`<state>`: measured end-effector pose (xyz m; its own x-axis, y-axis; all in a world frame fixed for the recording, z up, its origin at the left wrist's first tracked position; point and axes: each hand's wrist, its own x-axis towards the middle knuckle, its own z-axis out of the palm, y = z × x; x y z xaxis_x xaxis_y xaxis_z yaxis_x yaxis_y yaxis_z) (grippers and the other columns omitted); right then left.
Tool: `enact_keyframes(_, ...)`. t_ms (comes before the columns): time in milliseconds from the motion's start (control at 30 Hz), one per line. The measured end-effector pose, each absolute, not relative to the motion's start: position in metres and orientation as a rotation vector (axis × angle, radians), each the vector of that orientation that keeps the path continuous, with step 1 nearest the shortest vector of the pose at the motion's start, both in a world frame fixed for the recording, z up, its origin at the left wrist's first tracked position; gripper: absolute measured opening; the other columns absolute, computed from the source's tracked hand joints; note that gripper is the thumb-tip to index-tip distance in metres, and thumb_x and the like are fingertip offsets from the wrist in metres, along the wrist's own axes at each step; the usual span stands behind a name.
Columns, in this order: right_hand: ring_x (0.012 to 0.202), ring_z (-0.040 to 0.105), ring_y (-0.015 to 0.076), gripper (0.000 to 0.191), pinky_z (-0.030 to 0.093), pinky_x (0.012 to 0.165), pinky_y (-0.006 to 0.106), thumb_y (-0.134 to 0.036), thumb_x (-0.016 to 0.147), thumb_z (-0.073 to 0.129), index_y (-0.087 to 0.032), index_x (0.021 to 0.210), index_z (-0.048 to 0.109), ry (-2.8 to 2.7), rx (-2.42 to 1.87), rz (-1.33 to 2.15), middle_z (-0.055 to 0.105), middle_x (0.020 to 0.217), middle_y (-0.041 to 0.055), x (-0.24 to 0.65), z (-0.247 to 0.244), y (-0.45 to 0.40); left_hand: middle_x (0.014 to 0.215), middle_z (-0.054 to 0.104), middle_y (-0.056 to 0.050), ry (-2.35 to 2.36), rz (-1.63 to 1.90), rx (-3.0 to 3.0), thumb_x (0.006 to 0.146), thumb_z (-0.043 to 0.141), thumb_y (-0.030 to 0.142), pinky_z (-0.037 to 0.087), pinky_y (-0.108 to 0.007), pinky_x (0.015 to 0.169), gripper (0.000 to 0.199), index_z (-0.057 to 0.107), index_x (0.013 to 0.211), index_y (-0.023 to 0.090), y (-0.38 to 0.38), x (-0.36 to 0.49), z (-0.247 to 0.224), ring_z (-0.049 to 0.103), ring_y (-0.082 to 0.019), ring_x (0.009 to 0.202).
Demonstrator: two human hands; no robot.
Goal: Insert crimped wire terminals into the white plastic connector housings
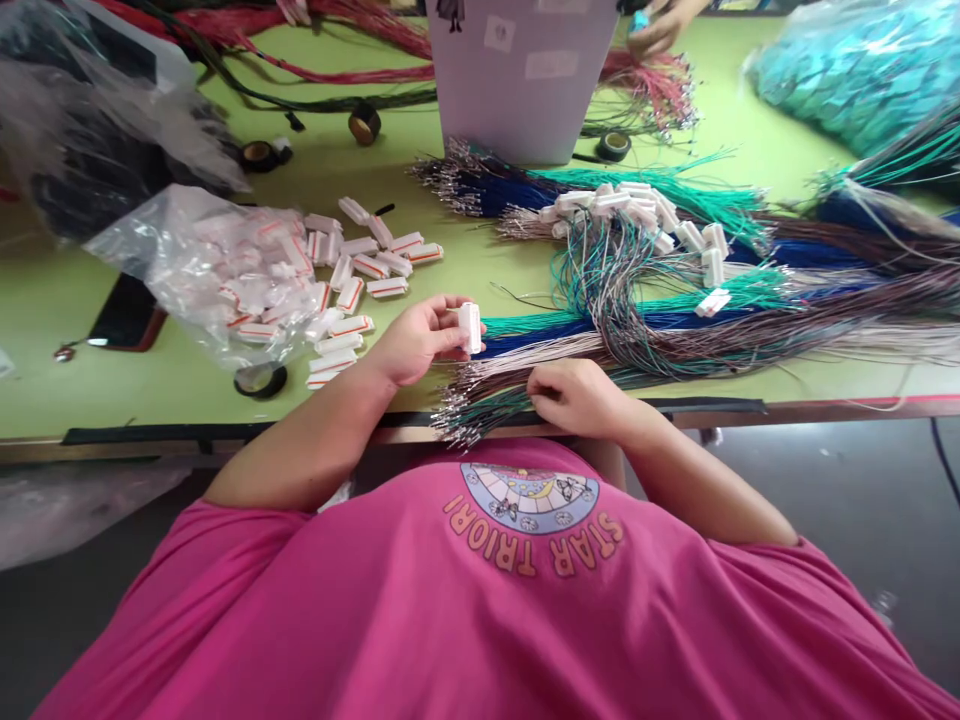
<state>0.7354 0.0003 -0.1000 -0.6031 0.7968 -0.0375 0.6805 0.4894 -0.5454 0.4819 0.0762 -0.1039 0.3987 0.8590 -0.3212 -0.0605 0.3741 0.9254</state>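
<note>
Between the thumb and fingers of my left hand (421, 340) is a white connector housing (470, 328), held upright over the wire ends. My right hand (574, 397) is curled on a bundle of dark and green wires (502, 405) at the table's front edge; its fingertips are hidden, so what they pinch does not show. Blue wires (540, 338) and pale wires (547, 347) lie just beyond. Loose white housings with orange stripes (388, 288) are scattered left of my left hand, beside a clear plastic bag (202, 270) full of them. Wired white connectors (637, 205) are heaped farther back.
A lilac box (517, 90) stands at the back. Tape rolls (260, 381) and a dark phone (129, 312) lie on the green table (45, 390). A bag of turquoise parts (862, 75) sits back right. Another person's hand (664, 28) works behind the box.
</note>
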Motion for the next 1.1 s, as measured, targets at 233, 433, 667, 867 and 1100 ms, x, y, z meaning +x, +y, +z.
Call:
enact_keyframes(233, 0.063, 0.056, 0.0144, 0.027, 0.028, 0.061, 0.028, -0.022, 0.094, 0.048, -0.021, 0.09, 0.075, -2.869, -1.433, 0.656, 0.075, 0.079, 0.004, 0.747, -0.063, 0.008, 0.082, 0.07, -0.002, 0.984, 0.642, 1.154, 0.068, 0.082, 0.018, 0.053, -0.025, 0.067, 0.053, 0.065, 0.119, 0.016, 0.077, 0.478, -0.11, 0.066, -0.015, 0.076)
enact_keyframes(433, 0.066, 0.059, 0.0146, 0.027, 0.033, 0.063, 0.028, -0.023, 0.095, 0.046, -0.023, 0.086, 0.071, -2.85, -1.466, 0.717, 0.074, 0.079, 0.0021, 0.778, -0.044, 0.011, 0.094, 0.074, -0.006, 0.987, 0.67, 1.136, 0.069, 0.083, 0.02, 0.039, -0.02, 0.049, 0.05, 0.068, 0.117, 0.017, 0.076, 0.476, -0.109, 0.053, -0.006, 0.055)
enact_keyframes(667, 0.071, 0.063, 0.0132, 0.025, 0.043, 0.068, 0.026, -0.032, 0.095, 0.05, -0.022, 0.1, 0.073, -2.408, -1.28, 1.137, 0.074, 0.084, 0.0001, 0.783, -0.046, 0.01, 0.102, 0.075, -0.012, 0.781, 0.766, 1.058, 0.081, 0.077, 0.051, 0.052, -0.024, 0.057, 0.037, 0.077, 0.085, 0.015, 0.073, 0.473, -0.11, 0.066, -0.014, 0.072)
enact_keyframes(867, 0.072, 0.061, 0.0142, 0.028, 0.042, 0.07, 0.027, -0.018, 0.09, 0.056, -0.018, 0.112, 0.074, -2.789, -0.909, 1.223, 0.076, 0.093, 0.0046, 0.696, -0.066, 0.002, 0.118, 0.07, -0.008, 0.85, 0.705, 1.15, 0.062, 0.089, 0.017, 0.052, -0.021, 0.06, 0.054, 0.072, 0.114, 0.02, 0.074, 0.476, -0.114, 0.061, -0.009, 0.073)
enact_keyframes(1100, 0.076, 0.061, 0.0115, 0.02, 0.045, 0.076, 0.025, -0.012, 0.087, 0.054, -0.017, 0.09, 0.072, -2.275, -0.985, 1.319, 0.074, 0.087, 0.0014, 0.678, -0.085, 0.018, 0.09, 0.071, -0.004, 0.805, 0.654, 1.071, 0.06, 0.092, 0.018, 0.057, -0.024, 0.07, 0.061, 0.067, 0.116, 0.017, 0.074, 0.478, -0.113, 0.067, -0.014, 0.078)
